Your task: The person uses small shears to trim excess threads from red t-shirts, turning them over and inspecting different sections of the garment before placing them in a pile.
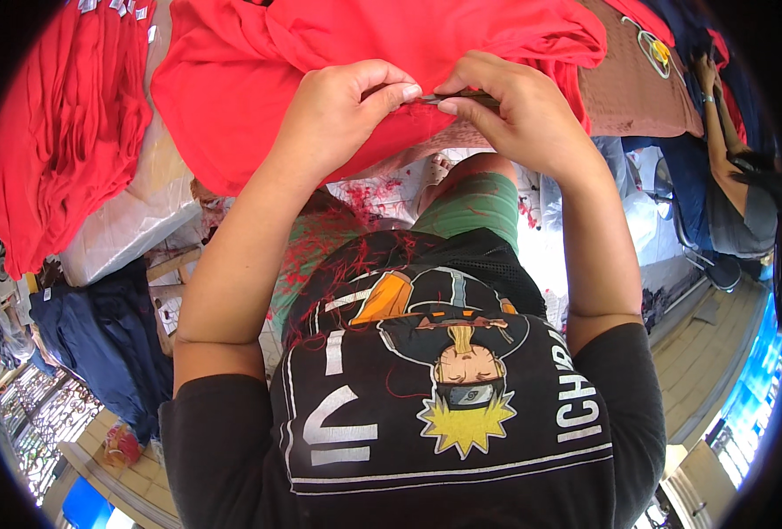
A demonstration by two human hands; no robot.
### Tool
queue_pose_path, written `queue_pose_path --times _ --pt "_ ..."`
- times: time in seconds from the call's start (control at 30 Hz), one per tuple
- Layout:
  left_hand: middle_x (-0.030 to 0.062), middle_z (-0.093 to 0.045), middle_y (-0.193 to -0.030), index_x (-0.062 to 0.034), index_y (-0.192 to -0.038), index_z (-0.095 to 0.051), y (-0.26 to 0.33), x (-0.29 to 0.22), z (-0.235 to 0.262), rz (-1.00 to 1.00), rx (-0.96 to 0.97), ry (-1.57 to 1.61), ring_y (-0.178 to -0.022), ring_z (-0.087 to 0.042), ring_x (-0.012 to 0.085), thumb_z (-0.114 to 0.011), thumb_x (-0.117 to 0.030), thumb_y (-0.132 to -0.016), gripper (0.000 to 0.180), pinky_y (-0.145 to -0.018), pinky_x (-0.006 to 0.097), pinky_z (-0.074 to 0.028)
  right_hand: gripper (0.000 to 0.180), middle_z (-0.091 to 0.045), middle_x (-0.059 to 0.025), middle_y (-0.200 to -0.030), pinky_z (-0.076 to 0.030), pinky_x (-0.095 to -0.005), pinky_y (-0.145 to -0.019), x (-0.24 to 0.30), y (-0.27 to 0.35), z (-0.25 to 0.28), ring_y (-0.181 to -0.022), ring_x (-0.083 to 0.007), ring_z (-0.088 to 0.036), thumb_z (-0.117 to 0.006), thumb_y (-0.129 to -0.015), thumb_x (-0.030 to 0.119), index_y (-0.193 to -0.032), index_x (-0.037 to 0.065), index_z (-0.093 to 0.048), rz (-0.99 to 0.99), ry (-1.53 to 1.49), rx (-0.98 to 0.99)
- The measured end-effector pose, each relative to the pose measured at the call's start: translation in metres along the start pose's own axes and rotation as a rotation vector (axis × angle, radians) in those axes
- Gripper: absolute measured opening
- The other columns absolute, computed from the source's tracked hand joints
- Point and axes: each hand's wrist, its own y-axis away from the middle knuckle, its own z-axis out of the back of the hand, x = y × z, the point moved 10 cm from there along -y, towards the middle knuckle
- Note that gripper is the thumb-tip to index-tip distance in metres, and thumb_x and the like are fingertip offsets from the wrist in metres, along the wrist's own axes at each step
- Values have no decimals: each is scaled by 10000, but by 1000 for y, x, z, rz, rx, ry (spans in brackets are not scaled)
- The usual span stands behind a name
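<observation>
A bright red garment (223,88) is spread over the table and hangs down over its near edge. My left hand (347,101) is closed, thumb and index finger pinching the edge of this red fabric. Close to its right, my right hand (523,110) is wrapped round small dark thread snips (474,96). Their pointed tip lies at the fabric edge, just beside my left fingertips. Whether the blades are apart is too small to tell. Loose red threads (355,269) are scattered over my dark shirt and lap.
At left, a stack of red garments (69,132) lies on a plastic-wrapped surface (135,220). Dark blue cloth (100,335) hangs below. Brown cloth (633,93) covers the table at right, with a coiled white cord (651,48) on it. Another person (734,194) works at far right.
</observation>
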Motion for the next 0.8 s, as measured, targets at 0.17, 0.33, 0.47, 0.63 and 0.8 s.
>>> queue_pose_path --times 0.17,0.33,0.47,0.63,0.8 --pt "50 -691 -875 23 -985 -659 0 -3 1 -41 -20 -4 -810 -627 95 -588 -113 -912 170 -765 237 -508 144 -588 -103 -803 -476 -330 -640 5 -5 -4 -728 -279 -616 -672 -803 100 -903 37 -589 21 38 42" --pt "48 -688 -866 23 -970 -657 -2 2 1 -18 -23 41 -789 -616 94 -584 -119 -915 169 -757 239 -508 146 -594 -102 -805 -482 -338 -632 4 -6 -3 -752 -275 -633 -671 -801 99 -901 40 -582 -3 91 59" --pt "58 -688 -870 24 -952 -661 1 1 3 -16 -53 54 -791 -617 101 -586 -131 -914 177 -761 246 -501 149 -594 -104 -812 -484 -333 -633 10 -8 -7 -748 -278 -628 -673 -799 98 -900 40 -581 34 37 25" --pt "97 -681 -872 23 -867 -669 33 -52 13 -239 423 29 -841 -628 161 -618 -193 -897 224 -774 291 -487 163 -610 -89 -834 -490 -299 -664 -3 -3 6 -760 -204 -636 -667 -821 77 -963 31 -600 -59 60 -5" --pt "86 -663 -970 -8 -857 -636 54 -49 34 -29 420 -123 -933 -617 194 -667 -155 -841 151 -830 327 -464 225 -647 -43 -929 -482 -256 -728 -41 25 3 -829 -90 -587 -721 -819 137 -976 4 -629 -256 -292 -117"
